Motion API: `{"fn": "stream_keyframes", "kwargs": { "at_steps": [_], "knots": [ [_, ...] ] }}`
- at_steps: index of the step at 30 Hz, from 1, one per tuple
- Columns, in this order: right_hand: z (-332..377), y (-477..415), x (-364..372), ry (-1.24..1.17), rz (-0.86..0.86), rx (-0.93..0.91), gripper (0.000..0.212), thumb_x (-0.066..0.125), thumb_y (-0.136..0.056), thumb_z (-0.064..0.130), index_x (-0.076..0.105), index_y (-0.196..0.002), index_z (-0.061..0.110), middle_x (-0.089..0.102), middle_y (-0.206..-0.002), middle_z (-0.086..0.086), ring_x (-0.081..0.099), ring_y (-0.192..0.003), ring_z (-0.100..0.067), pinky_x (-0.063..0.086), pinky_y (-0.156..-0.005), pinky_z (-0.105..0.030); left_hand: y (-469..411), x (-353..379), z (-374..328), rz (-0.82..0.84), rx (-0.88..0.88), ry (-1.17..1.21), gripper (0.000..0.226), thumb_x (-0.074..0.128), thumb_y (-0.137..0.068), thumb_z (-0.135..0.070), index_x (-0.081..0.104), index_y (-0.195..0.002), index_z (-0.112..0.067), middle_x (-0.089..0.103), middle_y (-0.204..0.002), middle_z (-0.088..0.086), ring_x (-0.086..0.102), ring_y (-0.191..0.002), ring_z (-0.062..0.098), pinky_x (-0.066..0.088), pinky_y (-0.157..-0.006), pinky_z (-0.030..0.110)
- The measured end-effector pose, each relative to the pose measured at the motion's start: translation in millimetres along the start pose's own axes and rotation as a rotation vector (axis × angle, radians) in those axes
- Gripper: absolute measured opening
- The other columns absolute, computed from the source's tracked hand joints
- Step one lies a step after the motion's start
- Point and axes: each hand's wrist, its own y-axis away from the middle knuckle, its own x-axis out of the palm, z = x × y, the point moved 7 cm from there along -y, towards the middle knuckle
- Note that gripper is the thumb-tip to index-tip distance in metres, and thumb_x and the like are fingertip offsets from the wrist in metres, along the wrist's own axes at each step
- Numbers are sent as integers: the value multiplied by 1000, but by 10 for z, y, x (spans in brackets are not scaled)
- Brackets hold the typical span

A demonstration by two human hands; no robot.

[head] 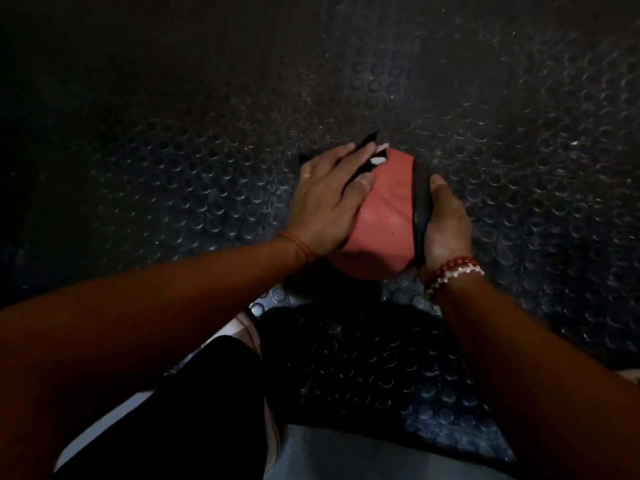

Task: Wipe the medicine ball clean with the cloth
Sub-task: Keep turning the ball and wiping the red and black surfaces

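The medicine ball (381, 216) sits on the studded rubber floor (519, 133), just ahead of the person's knees. The left hand (329, 199) lies flat on the ball's left side, fingers (360, 154) straight and spread, pressing a dark cloth (363, 165) against it. The right hand (446, 223) braces the right side beside a black band (420, 206). Its thumb is extended, but its fingers are hidden, so their closure cannot be determined. Risks noted: the ball could roll away if the bracing hand slackens, and the cloth, pressed rather than gripped, could slip or bunch. Poor light may leave patches unwiped.
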Motion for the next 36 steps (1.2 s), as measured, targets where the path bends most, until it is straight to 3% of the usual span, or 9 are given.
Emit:
{"fn": "stream_keyframes", "kwargs": {
  "at_steps": [4,8,10,13,17,23,26,30,36],
  "knots": [
    [6,-2,2,30,-28,-19,41,53,-96,36,62,-122,5,63,-123,-9,60,-105,-17,28,-50,6,-183,33,287,30,-91,260,48,34,-99,-39,60,-133,-17,60,-131,1,52,-126,13,35,-110,31],
    [-29,-19,22,42,-7,-3,40,53,-95,37,62,-122,8,58,-98,4,47,-69,11,30,-49,5,59,307,759,-39,-870,825,49,38,-101,-48,70,-111,-13,72,-106,3,66,-100,18,50,-86,25],
    [-71,-57,-3,22,-19,11,38,56,-93,39,64,-117,11,59,-93,9,48,-70,12,32,-49,5,286,452,880,-111,-1083,970,52,34,-102,-50,69,-108,-11,69,-118,13,64,-103,26,51,-90,31],
    [-47,-31,-7,9,-40,50,36,60,-90,43,66,-110,14,61,-85,14,53,-71,5,41,-56,-3,497,549,823,-121,-1171,1050,64,28,-100,-59,64,-126,-13,64,-130,13,60,-118,30,46,-103,42],
    [-33,-37,-15,-18,-45,50,43,60,-89,42,65,-114,6,66,-92,12,56,-72,2,42,-63,-11,629,500,549,-159,-1158,1023,58,31,-97,-61,64,-119,-18,68,-114,8,63,-102,26,47,-95,39],
    [-31,-21,-43,19,-37,-9,41,53,-94,41,66,-113,7,67,-105,0,53,-71,5,32,-51,5,515,156,295,-181,-599,429,50,30,-103,-42,32,-151,-31,28,-158,-1,19,-147,15,8,-119,27],
    [-17,50,17,45,-38,-4,33,59,-89,45,67,-97,14,64,-87,10,58,-75,0,40,-63,-1,336,7,76,-76,-245,177,56,30,-97,-44,36,-150,-29,32,-157,3,22,-144,17,12,-117,29],
    [-57,23,74,23,-26,-28,61,62,-62,62,71,-94,10,73,-95,0,67,-92,-17,52,-84,-31,83,-17,-236,-13,341,-194,47,41,-98,-28,55,-136,-6,54,-140,17,36,-134,18,24,-116,41],
    [-54,-23,64,20,-17,-19,46,60,-73,53,72,-92,12,74,-95,-2,68,-96,-18,52,-87,-32,23,47,-394,22,554,-329,43,44,-99,-27,58,-133,-6,58,-136,16,38,-132,25,30,-115,42]
  ]
}}
